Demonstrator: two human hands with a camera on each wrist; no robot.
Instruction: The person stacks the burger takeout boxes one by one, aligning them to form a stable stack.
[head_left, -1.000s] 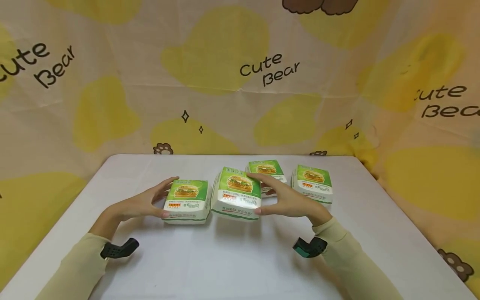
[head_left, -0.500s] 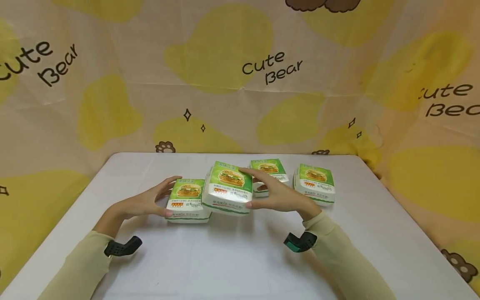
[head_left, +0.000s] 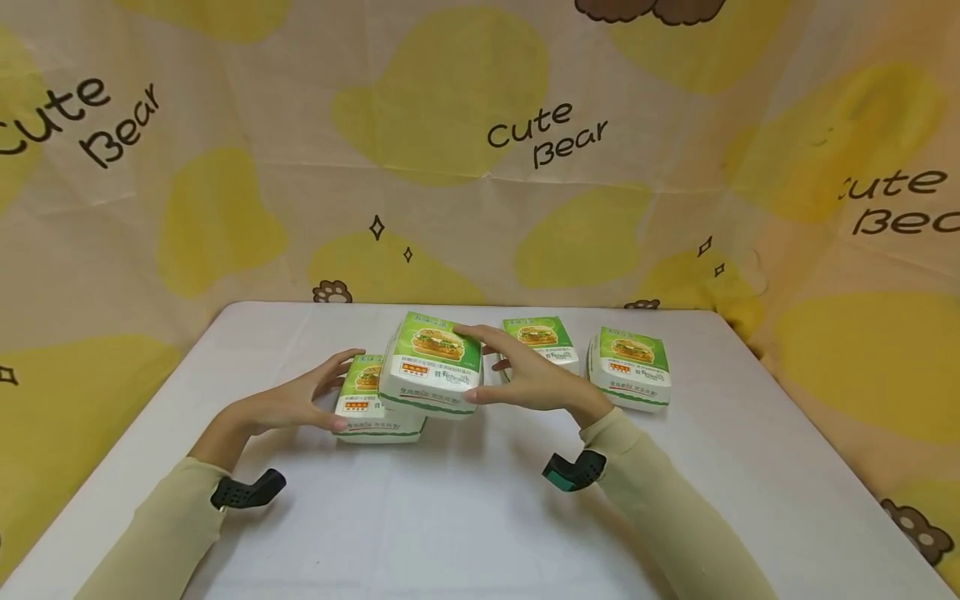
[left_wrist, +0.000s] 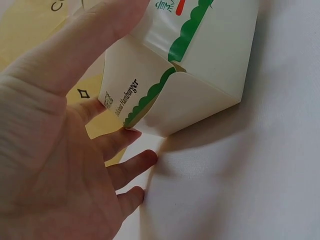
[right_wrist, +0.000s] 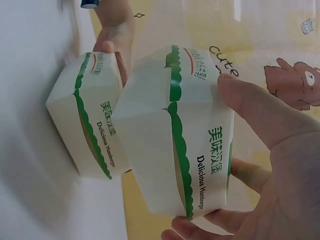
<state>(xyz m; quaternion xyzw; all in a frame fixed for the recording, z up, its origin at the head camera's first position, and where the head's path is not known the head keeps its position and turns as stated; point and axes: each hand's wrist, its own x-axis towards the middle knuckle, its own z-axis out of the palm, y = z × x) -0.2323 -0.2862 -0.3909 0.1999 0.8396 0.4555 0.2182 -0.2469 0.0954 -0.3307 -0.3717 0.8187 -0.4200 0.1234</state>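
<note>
Evidently, with twelve o'clock at the table's (head_left: 450, 525) far edge, the relation that governs is the offset between two hamburger boxes. The upper box (head_left: 431, 367) is clear of the table and lies at one to two o'clock of the lower box (head_left: 366, 427), covering much of the latter's top in the head view. Contact between the two cannot be determined.

Right hand (head_left: 536, 375): clamped on the upper box, which sits at its nine o'clock; thumb on the near side, fingers toward the far side. This is the nearer hand to it. Left hand (head_left: 285, 407): thumb and fingers set about the lower box, at its three o'clock; that box stands level on the table.

Both boxes appear nearly square, with no marked long axis; the upper one is turned slightly clockwise.

Also noted: far box (head_left: 558, 348), twelve to one o'clock of the right hand; outer box (head_left: 630, 371), three o'clock.
</note>
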